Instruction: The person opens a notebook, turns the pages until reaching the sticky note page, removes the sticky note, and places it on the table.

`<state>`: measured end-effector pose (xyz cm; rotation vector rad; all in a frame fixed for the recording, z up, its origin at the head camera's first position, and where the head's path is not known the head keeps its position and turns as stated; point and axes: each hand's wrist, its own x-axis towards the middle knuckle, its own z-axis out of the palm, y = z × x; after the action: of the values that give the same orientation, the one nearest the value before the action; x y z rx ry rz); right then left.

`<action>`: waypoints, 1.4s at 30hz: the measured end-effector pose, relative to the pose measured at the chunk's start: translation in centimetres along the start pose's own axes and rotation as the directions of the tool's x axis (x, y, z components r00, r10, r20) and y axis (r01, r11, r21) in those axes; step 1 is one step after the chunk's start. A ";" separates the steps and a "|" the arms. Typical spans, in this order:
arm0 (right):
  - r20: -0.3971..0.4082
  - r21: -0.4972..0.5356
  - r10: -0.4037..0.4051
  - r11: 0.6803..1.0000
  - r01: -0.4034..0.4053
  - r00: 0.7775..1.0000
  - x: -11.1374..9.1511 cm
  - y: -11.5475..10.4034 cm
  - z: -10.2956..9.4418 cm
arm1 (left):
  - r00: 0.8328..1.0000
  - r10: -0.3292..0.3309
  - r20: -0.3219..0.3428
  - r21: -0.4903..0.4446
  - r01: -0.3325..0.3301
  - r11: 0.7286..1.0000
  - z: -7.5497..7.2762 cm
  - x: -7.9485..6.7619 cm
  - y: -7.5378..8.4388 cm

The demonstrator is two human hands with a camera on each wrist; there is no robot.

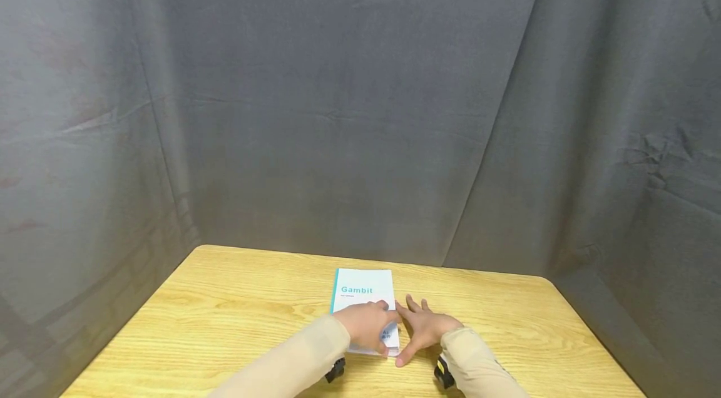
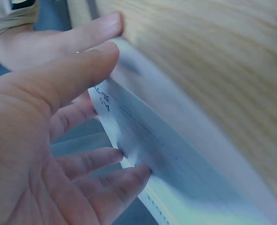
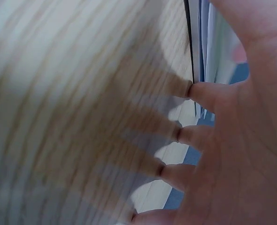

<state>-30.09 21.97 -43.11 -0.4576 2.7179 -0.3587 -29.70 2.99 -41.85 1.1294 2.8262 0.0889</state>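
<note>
A white booklet (image 1: pixel 372 282) with "Gambit" in teal and a teal left edge lies on the wooden table. Over its lower right part, my left hand (image 1: pixel 368 325) grips it with bent fingers, thumb at the near corner. In the left wrist view, the thumb meets the corner of the booklet (image 2: pixel 171 154) and the fingertips rest on its printed cover. My right hand (image 1: pixel 425 326) is spread at the right edge, thumb by the near corner. Its fingertips touch the tabletop in the right wrist view, one against the booklet's layered page edges (image 3: pixel 204 56).
The light wooden table (image 1: pixel 236 304) has rounded far corners. Dark grey curtains (image 1: pixel 338 104) hang behind it and at both sides. Black wrist devices (image 1: pixel 444 373) sit under the beige sleeves (image 1: pixel 293 357).
</note>
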 end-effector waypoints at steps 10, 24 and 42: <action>0.000 -0.018 0.006 1.000 -0.006 1.000 0.1 0.1 0.0 | 0.979 -0.006 -0.203 -0.106 -0.016 0.994 -2.6 -2.0 -0.7; 0.013 0.019 0.002 1.000 -0.003 1.000 0.3 0.3 -0.1 | 0.912 -0.228 -0.342 -0.548 0.003 0.836 -4.7 -6.5 -4.2; 0.038 0.027 -0.013 1.000 0.012 0.999 0.3 0.0 -0.4 | 0.756 -0.588 -0.288 -0.853 0.076 0.516 -4.1 -11.4 -9.4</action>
<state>-30.52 21.91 -42.84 -0.4689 2.6709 -0.3851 -28.40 -11.79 -37.86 0.2852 2.7244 1.7430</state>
